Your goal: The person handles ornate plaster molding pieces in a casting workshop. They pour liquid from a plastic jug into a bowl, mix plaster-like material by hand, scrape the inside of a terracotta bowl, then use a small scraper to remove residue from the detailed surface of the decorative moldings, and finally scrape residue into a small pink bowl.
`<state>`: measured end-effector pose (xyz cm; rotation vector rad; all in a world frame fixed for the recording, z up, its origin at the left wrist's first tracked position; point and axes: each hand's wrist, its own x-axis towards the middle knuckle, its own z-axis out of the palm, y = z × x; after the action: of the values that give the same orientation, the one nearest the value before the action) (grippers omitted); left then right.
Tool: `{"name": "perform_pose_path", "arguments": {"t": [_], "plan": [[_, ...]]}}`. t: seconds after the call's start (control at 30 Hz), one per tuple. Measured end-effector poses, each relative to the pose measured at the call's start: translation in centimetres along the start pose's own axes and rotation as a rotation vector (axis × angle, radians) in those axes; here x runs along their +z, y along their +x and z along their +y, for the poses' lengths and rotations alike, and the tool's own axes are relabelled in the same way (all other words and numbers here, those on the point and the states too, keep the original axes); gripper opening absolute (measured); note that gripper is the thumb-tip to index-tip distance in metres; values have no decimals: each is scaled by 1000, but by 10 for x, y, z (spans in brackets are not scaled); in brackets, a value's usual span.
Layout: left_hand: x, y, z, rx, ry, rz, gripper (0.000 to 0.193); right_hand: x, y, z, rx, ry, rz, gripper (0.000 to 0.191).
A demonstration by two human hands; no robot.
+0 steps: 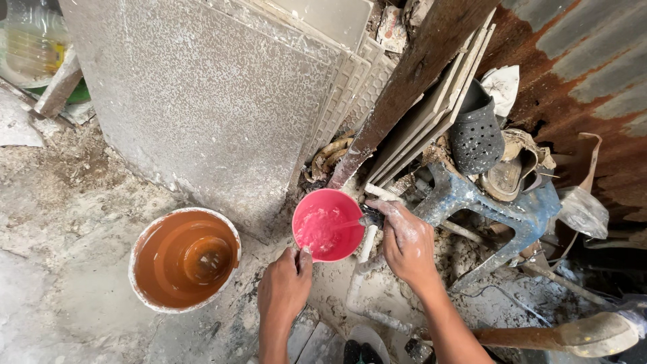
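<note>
Down from the head camera, saw a small pink bowl (pixel 327 224) held low over the gritty floor (pixel 74 222), round and smooth-walled, with a shallow pool of foamy, pinkish water inside. Found the left hand (pixel 285 286) clamped on the near rim, thumb over the edge. Saw the right hand (pixel 406 244), dusted white with powder, curled shut around a tap (pixel 369 219) at the bowl's right edge, a thin stream running from it into the bowl. Traced a white plastic pipe (pixel 367 251), caked with mortar, down from the tap and along the floor.

Noted, left of the bowl and apart from it, a larger round bucket (pixel 185 259) with a crusted white rim, filled nearly to the top with opaque brown water, concentric rings showing through at the bottom.

Behind both, saw big speckled grey tiles (pixel 202 101) leaned upright, ribbed backs showing on those stacked behind. Made out a rough wooden plank (pixel 411 87) slanting across them. To the right, picked out a paint-spattered blue plastic stool (pixel 485 209), a dark perforated clog (pixel 476 135) resting above it, and rusty corrugated sheet metal (pixel 579 81) beyond.
</note>
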<state>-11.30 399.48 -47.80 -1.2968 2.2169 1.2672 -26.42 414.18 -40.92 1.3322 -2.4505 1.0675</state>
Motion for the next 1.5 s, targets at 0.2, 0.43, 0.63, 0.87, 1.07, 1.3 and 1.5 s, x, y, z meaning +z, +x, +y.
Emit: {"name": "perform_pose_path", "arguments": {"t": [0.2, 0.43, 0.63, 0.87, 1.07, 1.3, 1.5], "plan": [[4, 5, -5, -5, 20, -27, 41, 0, 0, 0, -16, -8, 4, 38], [7, 7, -9, 50, 2, 42, 42, 2, -2, 5, -24, -7, 7, 38], [8, 9, -11, -17, -41, -61, 42, 2, -2, 5, -12, -12, 3, 37], [9, 9, -9, -17, -39, -71, 44, -1, 0, -1, -11, 6, 5, 37], [3, 5, -3, -26, -36, -45, 41, -2, 1, -1, 0, -10, -10, 38], [7, 8, -6, -14, -33, -10, 40, -1, -1, 2, -25, -4, -1, 37], [16, 18, -15, -8, -38, -58, 42, 2, -2, 6, -10, -26, -1, 38]]}}
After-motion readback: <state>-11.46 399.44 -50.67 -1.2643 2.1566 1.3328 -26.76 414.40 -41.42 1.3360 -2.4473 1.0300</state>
